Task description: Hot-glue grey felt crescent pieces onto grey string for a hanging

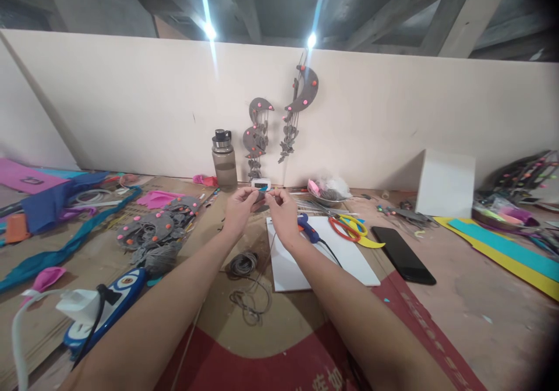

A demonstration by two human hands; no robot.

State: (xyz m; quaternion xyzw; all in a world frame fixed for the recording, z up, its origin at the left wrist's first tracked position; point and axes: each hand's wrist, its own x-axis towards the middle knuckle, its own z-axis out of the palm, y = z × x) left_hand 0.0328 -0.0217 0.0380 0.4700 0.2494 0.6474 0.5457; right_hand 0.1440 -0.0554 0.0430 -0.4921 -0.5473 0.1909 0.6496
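My left hand (239, 209) and my right hand (283, 212) meet in front of me above the table, each with its fingertips pinched. Between them is a small dark grey piece (261, 195) with a bit of blue at its top; its exact kind is too small to tell. Below the hands lies a coil of grey cord (243, 264) with loose loops (251, 304) beside it. Partly behind my right forearm, a blue glue gun (309, 229) rests on a white board (349, 269). Scissors with red and yellow handles (345, 228) lie at the board's far right.
A phone (404, 255) lies right of the board. A bottle (225, 164) stands by the partition, where grey crescent hangings (308, 88) hang. On the left are more grey crescents (152, 228), a power strip (126, 289) and blue felt (56, 257). A white panel (445, 182) leans at right.
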